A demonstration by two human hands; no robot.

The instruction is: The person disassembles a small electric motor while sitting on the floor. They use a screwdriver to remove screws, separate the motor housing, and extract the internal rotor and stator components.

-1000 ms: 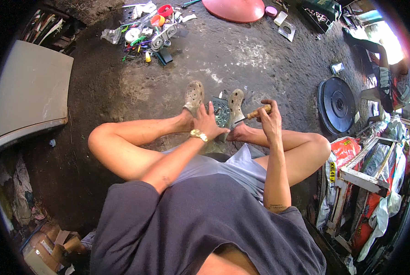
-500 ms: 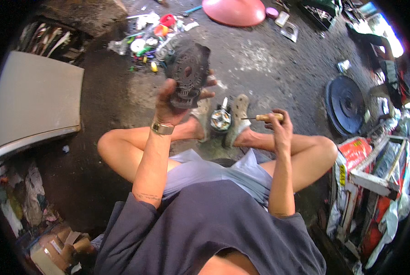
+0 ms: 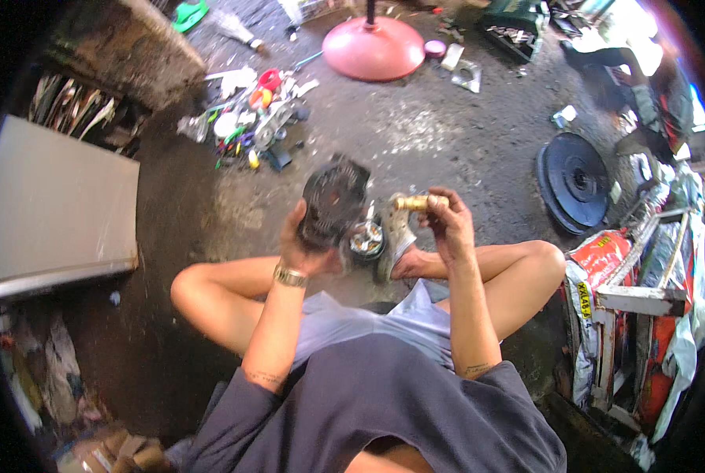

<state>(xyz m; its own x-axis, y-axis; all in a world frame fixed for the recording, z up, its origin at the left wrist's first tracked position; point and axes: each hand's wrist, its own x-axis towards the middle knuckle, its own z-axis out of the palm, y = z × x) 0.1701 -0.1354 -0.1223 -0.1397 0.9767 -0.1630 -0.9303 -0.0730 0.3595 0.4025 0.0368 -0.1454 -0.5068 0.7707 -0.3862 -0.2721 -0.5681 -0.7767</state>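
Note:
My left hand grips a dark, round plastic housing with slots by its lower left side and holds it up above the floor. In my right hand is a screwdriver, its yellowish handle pinched between thumb and fingers and lying level. The screwdriver's shaft cannot be made out. Below and between the hands, a small round motor with copper-coloured windings stands on the floor. It sits beside my right shoe, and the housing partly covers the left one.
Small plastic parts lie heaped at the far left. A pink round base with a pole stands at the back. To the right are black discs, sacks and a white frame. A pale panel stands left.
The housing has come down and tilted in my left hand. My right hand has shifted left, and the screwdriver's handle now lies nearer the housing. The view shows more of the far floor.

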